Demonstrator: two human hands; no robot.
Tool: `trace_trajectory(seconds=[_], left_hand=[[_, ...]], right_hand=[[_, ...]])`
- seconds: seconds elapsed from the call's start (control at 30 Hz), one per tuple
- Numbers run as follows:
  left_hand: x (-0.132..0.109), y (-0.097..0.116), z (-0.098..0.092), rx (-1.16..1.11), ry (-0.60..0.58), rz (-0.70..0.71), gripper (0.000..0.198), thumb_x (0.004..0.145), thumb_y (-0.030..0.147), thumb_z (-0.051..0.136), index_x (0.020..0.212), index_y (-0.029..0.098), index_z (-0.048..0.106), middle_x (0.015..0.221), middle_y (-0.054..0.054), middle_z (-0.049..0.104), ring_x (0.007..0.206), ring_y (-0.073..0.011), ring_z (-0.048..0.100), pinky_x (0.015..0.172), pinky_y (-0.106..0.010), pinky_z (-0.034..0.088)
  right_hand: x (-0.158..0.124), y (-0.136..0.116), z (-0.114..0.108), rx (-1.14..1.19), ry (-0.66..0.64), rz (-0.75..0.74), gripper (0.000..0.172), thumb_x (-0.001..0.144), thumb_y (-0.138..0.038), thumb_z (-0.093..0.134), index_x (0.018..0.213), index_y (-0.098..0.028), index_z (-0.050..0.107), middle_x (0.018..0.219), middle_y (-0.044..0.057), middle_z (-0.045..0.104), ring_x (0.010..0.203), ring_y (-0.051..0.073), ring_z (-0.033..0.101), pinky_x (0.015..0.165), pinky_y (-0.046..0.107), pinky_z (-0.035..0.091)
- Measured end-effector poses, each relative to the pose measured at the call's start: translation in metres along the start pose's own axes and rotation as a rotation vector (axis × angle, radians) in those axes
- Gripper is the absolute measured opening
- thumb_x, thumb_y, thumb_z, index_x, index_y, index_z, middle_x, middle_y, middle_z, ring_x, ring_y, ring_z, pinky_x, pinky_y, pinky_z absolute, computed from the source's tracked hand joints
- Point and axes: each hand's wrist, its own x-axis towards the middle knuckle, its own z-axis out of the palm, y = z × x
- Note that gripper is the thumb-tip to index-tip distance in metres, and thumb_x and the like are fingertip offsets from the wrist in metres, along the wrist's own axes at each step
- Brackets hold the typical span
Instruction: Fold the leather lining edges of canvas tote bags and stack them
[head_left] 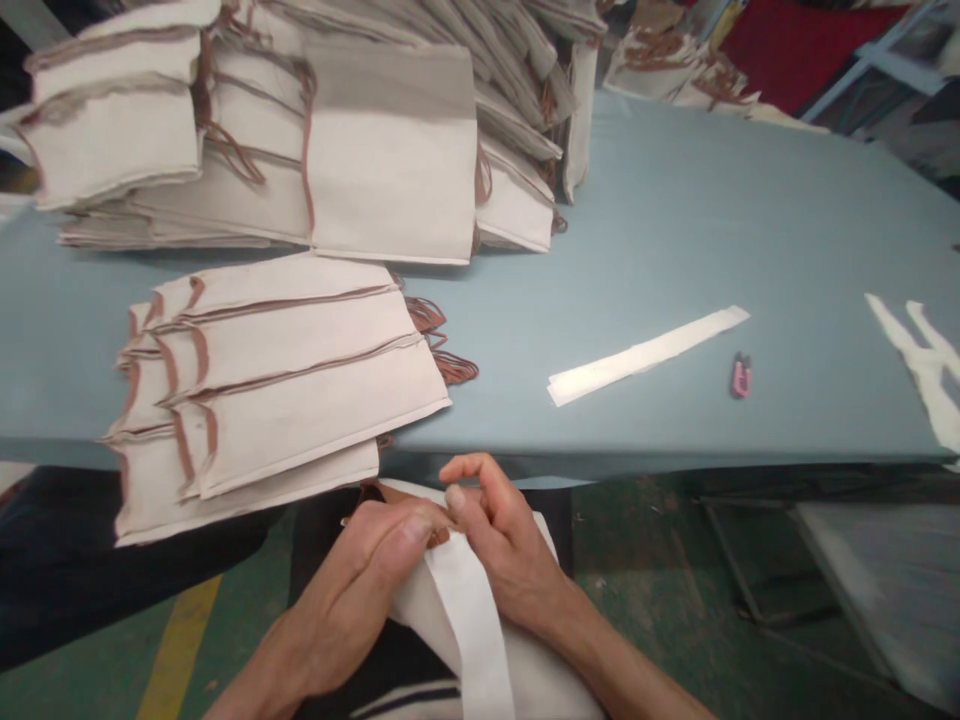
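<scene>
My left hand (352, 590) and my right hand (499, 535) meet just below the table's front edge, pinching the top of a white paper bag (536, 670). A white paper strip (469, 625) runs down the bag's face, and a bit of brown handle shows between my fingers. The rest of that handle is hidden by my hands. Nearest my hands lies a fanned stack of cream paper bags (277, 390) with brown twisted handles. A loose white paper strip (645, 355) and a pink utility knife (741, 376) lie on the blue-grey table (675, 240), beyond my right hand.
Larger piles of paper bags (390, 150) stand along the table's far side, with more at the back right. White paper scraps (919, 360) lie at the right edge. Below are a green floor with a yellow line (180, 650) and a metal-framed panel (862, 590).
</scene>
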Motion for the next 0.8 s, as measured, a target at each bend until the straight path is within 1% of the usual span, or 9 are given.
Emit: trace_trajectory(seconds=[0.07, 0.13, 0.2, 0.27, 0.4, 0.5, 0.57, 0.7, 0.8], left_hand=[[0.002, 0.001, -0.004, -0.066, -0.013, 0.018, 0.050, 0.108, 0.037, 0.033, 0.076, 0.020, 0.068, 0.081, -0.004, 0.074, 0.076, -0.0202, 0.064, 0.075, -0.027, 0.050], [0.003, 0.004, -0.010, -0.106, 0.009, 0.041, 0.046, 0.106, 0.035, 0.036, 0.076, 0.020, 0.068, 0.081, -0.004, 0.073, 0.076, -0.0204, 0.064, 0.074, -0.027, 0.050], [0.004, 0.008, -0.016, -0.122, 0.016, 0.045, 0.040, 0.103, 0.034, 0.042, 0.076, 0.020, 0.069, 0.079, -0.004, 0.073, 0.073, -0.0197, 0.063, 0.071, -0.026, 0.050], [0.002, 0.012, -0.021, -0.122, -0.004, 0.040, 0.032, 0.098, 0.035, 0.051, 0.077, 0.021, 0.070, 0.079, -0.003, 0.073, 0.072, -0.0188, 0.063, 0.068, -0.025, 0.050], [-0.005, 0.014, -0.025, -0.005, -0.002, -0.004, 0.018, 0.086, 0.034, 0.064, 0.082, 0.021, 0.075, 0.089, -0.003, 0.075, 0.081, -0.0201, 0.065, 0.072, -0.023, 0.052], [-0.008, 0.014, -0.026, 0.139, -0.024, -0.078, 0.019, 0.083, 0.029, 0.060, 0.088, 0.021, 0.077, 0.093, -0.003, 0.075, 0.087, -0.0212, 0.065, 0.078, -0.025, 0.053], [-0.008, 0.014, -0.027, 0.195, -0.077, -0.089, 0.021, 0.081, 0.026, 0.058, 0.091, 0.021, 0.076, 0.090, -0.001, 0.073, 0.085, -0.0199, 0.063, 0.077, -0.024, 0.052], [-0.002, 0.011, -0.026, 0.205, -0.146, -0.036, 0.016, 0.084, 0.028, 0.057, 0.086, 0.021, 0.071, 0.080, 0.002, 0.067, 0.077, -0.0166, 0.058, 0.069, -0.022, 0.048], [0.002, 0.009, -0.023, 0.177, -0.138, 0.009, 0.017, 0.083, 0.026, 0.052, 0.085, 0.021, 0.068, 0.077, 0.003, 0.064, 0.076, -0.0154, 0.057, 0.068, -0.022, 0.045]], right_hand=[[0.002, -0.007, -0.005, -0.132, 0.084, -0.144, 0.022, 0.107, -0.039, 0.048, 0.108, -0.021, 0.059, 0.070, -0.005, 0.057, 0.061, 0.014, 0.052, 0.061, 0.025, 0.043], [0.003, -0.023, -0.011, -0.213, 0.081, -0.307, 0.022, 0.107, -0.035, 0.047, 0.108, -0.020, 0.063, 0.091, 0.003, 0.071, 0.085, 0.017, 0.066, 0.080, 0.029, 0.051], [0.004, -0.042, -0.015, -0.234, -0.039, -0.397, 0.026, 0.107, -0.035, 0.047, 0.121, -0.021, 0.063, 0.119, 0.008, 0.074, 0.112, 0.020, 0.068, 0.100, 0.035, 0.050], [0.005, -0.058, -0.015, -0.264, -0.173, -0.422, 0.035, 0.105, -0.041, 0.053, 0.132, -0.020, 0.059, 0.131, 0.009, 0.071, 0.122, 0.021, 0.066, 0.108, 0.036, 0.048], [0.015, -0.064, -0.014, -0.475, -0.307, -0.531, 0.047, 0.096, -0.050, 0.067, 0.131, -0.020, 0.057, 0.116, 0.008, 0.074, 0.108, 0.022, 0.069, 0.108, 0.039, 0.046], [0.025, -0.057, -0.018, -0.602, -0.319, -0.633, 0.037, 0.087, -0.052, 0.076, 0.105, -0.022, 0.061, 0.086, -0.001, 0.068, 0.080, 0.019, 0.066, 0.106, 0.043, 0.044], [0.029, -0.056, -0.022, -0.644, -0.323, -0.670, 0.039, 0.081, -0.053, 0.082, 0.089, -0.023, 0.057, 0.073, -0.006, 0.059, 0.069, 0.016, 0.058, 0.095, 0.039, 0.046], [0.032, -0.062, -0.031, -0.750, -0.349, -0.663, 0.049, 0.078, -0.049, 0.089, 0.074, -0.023, 0.048, 0.067, -0.009, 0.045, 0.066, 0.014, 0.043, 0.072, 0.030, 0.034], [0.028, -0.065, -0.036, -0.781, -0.382, -0.629, 0.056, 0.080, -0.045, 0.090, 0.067, -0.023, 0.040, 0.065, -0.009, 0.036, 0.067, 0.013, 0.037, 0.068, 0.030, 0.027]])
